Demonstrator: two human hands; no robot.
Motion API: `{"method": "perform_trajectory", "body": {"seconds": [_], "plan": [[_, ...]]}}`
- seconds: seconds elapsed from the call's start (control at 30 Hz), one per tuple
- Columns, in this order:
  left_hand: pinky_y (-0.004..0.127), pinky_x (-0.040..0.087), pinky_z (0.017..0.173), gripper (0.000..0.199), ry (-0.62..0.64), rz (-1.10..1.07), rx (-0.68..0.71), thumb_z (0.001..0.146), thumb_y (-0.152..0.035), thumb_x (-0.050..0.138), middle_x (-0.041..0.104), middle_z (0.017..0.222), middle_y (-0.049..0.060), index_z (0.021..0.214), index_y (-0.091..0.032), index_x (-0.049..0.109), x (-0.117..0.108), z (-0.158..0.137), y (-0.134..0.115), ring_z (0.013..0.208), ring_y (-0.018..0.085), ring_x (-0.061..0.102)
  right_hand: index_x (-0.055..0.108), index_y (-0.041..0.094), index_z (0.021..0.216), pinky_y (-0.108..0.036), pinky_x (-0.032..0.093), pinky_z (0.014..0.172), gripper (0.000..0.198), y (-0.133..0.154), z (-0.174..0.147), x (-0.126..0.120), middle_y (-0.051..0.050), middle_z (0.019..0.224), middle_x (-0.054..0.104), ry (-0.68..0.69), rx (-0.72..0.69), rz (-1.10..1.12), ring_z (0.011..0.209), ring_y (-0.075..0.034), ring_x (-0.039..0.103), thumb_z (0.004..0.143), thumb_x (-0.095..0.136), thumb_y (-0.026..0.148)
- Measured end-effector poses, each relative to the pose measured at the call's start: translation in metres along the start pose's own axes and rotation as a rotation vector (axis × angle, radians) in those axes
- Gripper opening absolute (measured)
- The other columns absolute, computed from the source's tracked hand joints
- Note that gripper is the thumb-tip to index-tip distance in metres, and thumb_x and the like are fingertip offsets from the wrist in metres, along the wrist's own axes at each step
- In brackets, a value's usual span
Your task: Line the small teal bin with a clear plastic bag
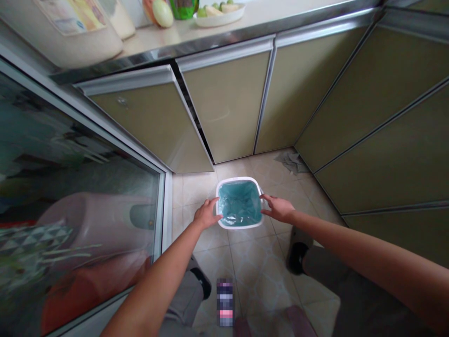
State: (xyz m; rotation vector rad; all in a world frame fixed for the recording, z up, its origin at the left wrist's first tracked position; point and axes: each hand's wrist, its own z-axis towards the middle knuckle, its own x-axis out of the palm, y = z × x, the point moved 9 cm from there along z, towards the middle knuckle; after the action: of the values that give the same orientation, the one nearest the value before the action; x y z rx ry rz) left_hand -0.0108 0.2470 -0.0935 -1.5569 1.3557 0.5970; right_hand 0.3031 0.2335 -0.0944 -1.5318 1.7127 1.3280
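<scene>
A small white-rimmed trash bin (pixel 242 227) with a teal plastic bag (pixel 240 201) lining it stands on the tiled floor in front of me. My left hand (pixel 207 214) grips its left rim, the thumb and fingers spread along the edge. On the opposite side, my right hand (pixel 278 208) holds the right rim in the same way. The bag is spread open inside and folds show at its bottom. Part of my fingers is hidden by the rim.
Beige cabinets (pixel 224 103) run ahead and to the right; one cabinet door (pixel 150 121) on the left stands ajar. A grey cloth (pixel 292 161) lies in the floor corner. To the left is a glass door (pixel 87 187). Food and containers sit on the counter (pixel 182 40).
</scene>
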Motion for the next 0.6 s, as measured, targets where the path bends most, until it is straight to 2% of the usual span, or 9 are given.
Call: {"method": "perform_trajectory", "body": {"seconds": [0.1,0.2,0.3,0.37,0.47,0.6], "plan": [[0.040,0.050,0.101,0.089,0.008,-0.044,-0.007,0.085,-0.050,0.075,0.055,0.142,0.011,0.163,-0.036,0.036,0.003,-0.003,0.002,0.124,0.032,0.064,0.051,0.031,0.148,-0.035,0.051,0.077,0.062,-0.004,-0.001,0.001,-0.010,0.114,0.075,0.032,0.046,-0.018,0.100,-0.029,0.073,0.094,0.063,0.058],[0.041,0.047,0.106,0.100,0.027,-0.106,0.015,0.080,-0.052,0.080,0.050,0.151,0.013,0.166,-0.035,0.030,0.003,-0.004,0.004,0.130,0.034,0.060,0.055,0.030,0.144,-0.038,0.052,0.082,0.059,0.005,0.000,-0.007,-0.012,0.122,0.072,0.048,0.041,-0.113,0.107,-0.032,0.070,0.093,0.067,0.056],[0.043,0.044,0.111,0.116,0.078,-0.175,0.039,0.071,-0.052,0.088,0.044,0.157,0.014,0.168,-0.034,0.025,0.006,-0.004,0.008,0.136,0.036,0.056,0.066,0.027,0.130,-0.040,0.051,0.091,0.037,0.037,0.004,-0.013,-0.014,0.126,0.068,0.017,-0.105,-0.229,0.120,-0.033,0.062,0.096,0.064,0.044],[0.044,0.045,0.111,0.124,0.097,-0.206,0.053,0.067,-0.050,0.092,0.043,0.156,0.014,0.168,-0.034,0.024,0.008,-0.004,0.012,0.134,0.037,0.057,0.070,0.026,0.124,-0.040,0.049,0.098,0.030,0.066,0.011,-0.005,-0.015,0.126,0.066,0.011,-0.243,-0.241,0.125,-0.033,0.057,0.099,0.059,0.039],[0.045,0.048,0.106,0.127,0.107,-0.250,0.069,0.064,-0.048,0.094,0.047,0.150,0.015,0.169,-0.034,0.023,0.013,-0.001,0.018,0.127,0.037,0.060,0.069,0.024,0.130,-0.043,0.047,0.104,0.039,0.092,0.039,0.029,-0.016,0.131,0.063,0.082,-0.295,-0.189,0.128,-0.034,0.054,0.096,0.063,0.041],[0.040,0.051,0.094,0.127,0.133,-0.356,0.087,0.067,-0.046,0.093,0.059,0.131,0.012,0.170,-0.034,0.019,0.024,0.002,0.024,0.109,0.029,0.065,0.053,0.017,0.155,-0.047,0.042,0.112,0.076,0.091,0.101,0.100,-0.022,0.152,0.051,0.248,-0.132,-0.092,0.140,-0.040,0.047,0.088,0.074,0.046]]}}
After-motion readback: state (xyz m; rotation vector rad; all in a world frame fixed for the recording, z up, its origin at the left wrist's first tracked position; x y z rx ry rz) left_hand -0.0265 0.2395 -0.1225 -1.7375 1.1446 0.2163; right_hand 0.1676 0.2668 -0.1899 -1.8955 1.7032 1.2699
